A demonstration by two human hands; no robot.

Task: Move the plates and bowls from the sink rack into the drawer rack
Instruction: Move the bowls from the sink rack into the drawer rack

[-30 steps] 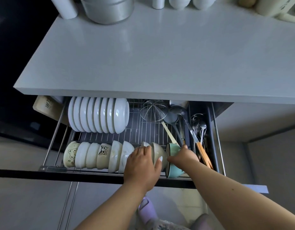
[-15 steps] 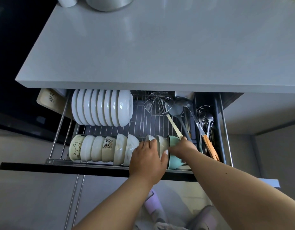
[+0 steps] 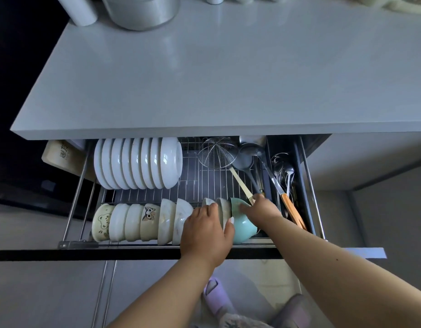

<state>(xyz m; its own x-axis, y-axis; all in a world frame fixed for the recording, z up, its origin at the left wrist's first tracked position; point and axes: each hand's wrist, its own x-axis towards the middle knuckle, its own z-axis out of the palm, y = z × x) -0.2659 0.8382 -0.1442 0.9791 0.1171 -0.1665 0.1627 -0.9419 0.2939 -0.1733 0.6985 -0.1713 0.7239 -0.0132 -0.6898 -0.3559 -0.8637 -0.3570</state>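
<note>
The pulled-out drawer rack (image 3: 200, 181) holds a back row of white plates (image 3: 138, 163) on edge and a front row of bowls (image 3: 136, 222) on their sides, two with animal pictures. At the row's right end, my left hand (image 3: 206, 230) curls round two pale bowls (image 3: 222, 209). My right hand (image 3: 260, 208) grips the rim of a teal bowl (image 3: 243, 227) that leans against them. The sink rack is out of view.
A wire skimmer (image 3: 217, 152), ladles (image 3: 246, 156) and an orange-handled utensil (image 3: 293, 213) lie in the drawer's right part, beside my right hand. The grey worktop (image 3: 228, 74) overhangs the drawer's back and carries a steel pot (image 3: 139, 10). A purple slipper (image 3: 216, 297) shows below.
The teal bowl has tipped further out from the pale bowls under my right hand. My left hand stays on the pale bowls. The camera has shifted slightly.
</note>
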